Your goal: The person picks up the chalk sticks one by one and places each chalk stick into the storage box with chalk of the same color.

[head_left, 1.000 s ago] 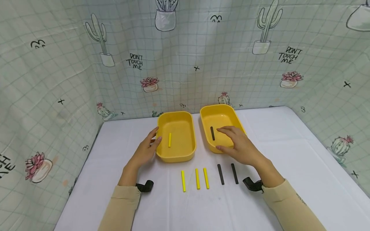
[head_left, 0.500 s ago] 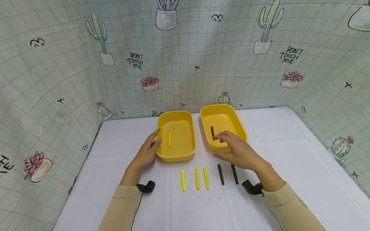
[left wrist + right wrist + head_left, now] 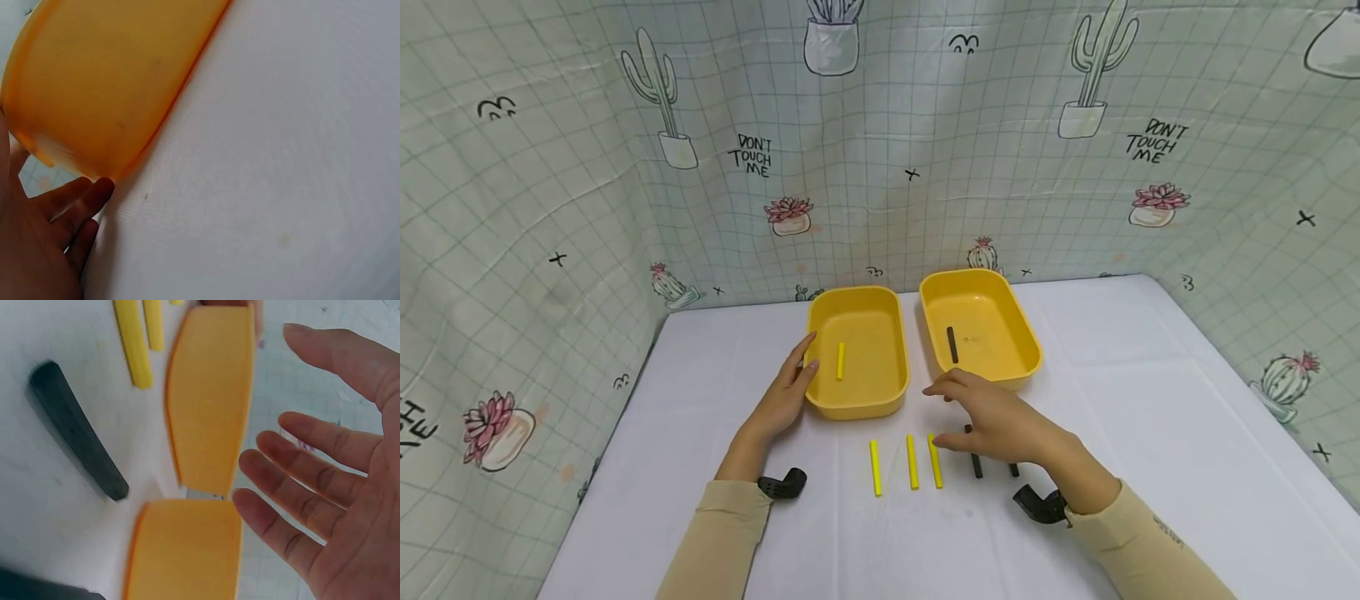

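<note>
Right grip [image 3: 992, 421] is released, its fingers spread and relaxed, holding nothing as it hovers over the two short black sticks [image 3: 974, 457] that lie on the white table [image 3: 1150, 433]; whether the fingertips touch them cannot be told. Left grip [image 3: 786, 396] is also released, its straight fingers resting against the outer wall of the left yellow plastic tray [image 3: 859, 398], as the left wrist view confirms.

Both black sticks lie side by side near the table's front edge, just right of three short yellow sticks [image 3: 912, 462], their long axes running away from the person toward the right yellow plastic tray [image 3: 1015, 329]. A third black stick [image 3: 952, 344] already sits in that tray, and one yellow stick [image 3: 840, 362] lies in the left tray, both pointing the same way.

Such sticks look light, slim and probably stiff, with a smooth, rounded surface that may roll or slip. A fingertip pinch across the middle, thumb on one long side and forefinger on the other, should lift one level.
</note>
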### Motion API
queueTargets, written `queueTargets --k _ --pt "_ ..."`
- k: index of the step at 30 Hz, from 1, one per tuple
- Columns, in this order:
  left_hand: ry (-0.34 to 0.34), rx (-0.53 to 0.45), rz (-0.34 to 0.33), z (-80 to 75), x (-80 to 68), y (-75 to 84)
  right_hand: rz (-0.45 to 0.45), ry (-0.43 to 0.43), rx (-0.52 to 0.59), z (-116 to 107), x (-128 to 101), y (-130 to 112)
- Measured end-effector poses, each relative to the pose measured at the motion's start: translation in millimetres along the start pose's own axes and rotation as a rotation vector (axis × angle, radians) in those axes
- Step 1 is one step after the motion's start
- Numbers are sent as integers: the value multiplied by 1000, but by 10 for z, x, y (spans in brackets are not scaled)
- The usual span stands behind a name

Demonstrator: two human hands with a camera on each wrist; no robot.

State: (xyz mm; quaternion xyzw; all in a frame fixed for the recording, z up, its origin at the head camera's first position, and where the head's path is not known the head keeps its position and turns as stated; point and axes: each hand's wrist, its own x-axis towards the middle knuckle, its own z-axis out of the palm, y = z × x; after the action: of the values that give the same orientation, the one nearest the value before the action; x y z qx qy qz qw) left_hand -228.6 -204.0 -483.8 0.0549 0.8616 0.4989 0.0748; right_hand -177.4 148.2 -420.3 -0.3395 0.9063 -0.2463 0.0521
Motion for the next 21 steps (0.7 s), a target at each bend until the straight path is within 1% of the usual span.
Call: queueTargets --k 3,7,14,21 --pt "-7 -14 14 8 6 -8 -20 -29 -14 50 11 -15" --pt "-7 -21 20 12 12 -11 -20 -58 -30 106 21 -25" --pt "-2 -16 29 15 18 -11 18 -130 -60 178 24 -48" --pt "-1 -8 5 15 -3 -24 47 -183 -96 277 42 -69"
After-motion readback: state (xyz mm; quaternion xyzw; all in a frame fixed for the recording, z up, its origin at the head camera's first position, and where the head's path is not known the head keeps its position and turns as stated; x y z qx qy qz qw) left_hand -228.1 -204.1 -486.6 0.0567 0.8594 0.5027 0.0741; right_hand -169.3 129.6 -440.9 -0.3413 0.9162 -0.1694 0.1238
